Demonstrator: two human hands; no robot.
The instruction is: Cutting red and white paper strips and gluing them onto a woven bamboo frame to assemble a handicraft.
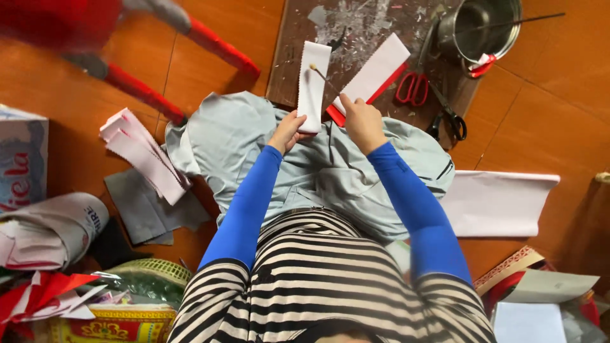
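The left hand [289, 130] holds a white paper strip [313, 86] by its near end, with the fingers closed on the lower edge. The strip stands with its long axis running from near to far, so it goes away from the fingers toward the far side, over the edge of the dark wooden board [298, 51] on the floor. The right hand [362, 121] is just to the right of the strip, and its fingers are closed on a thin stick [325, 79], which seems to be a small brush. The stick points up and to the left, and its tip lies on the upper part of the strip. So the stick crosses the strip at a slant, and the two hands are close together but not touching. Behind the right hand lies a second white strip over red paper [375, 73], tilted to the right. Red scissors [413, 86] lie farther right on the board, near a metal pot [483, 28]
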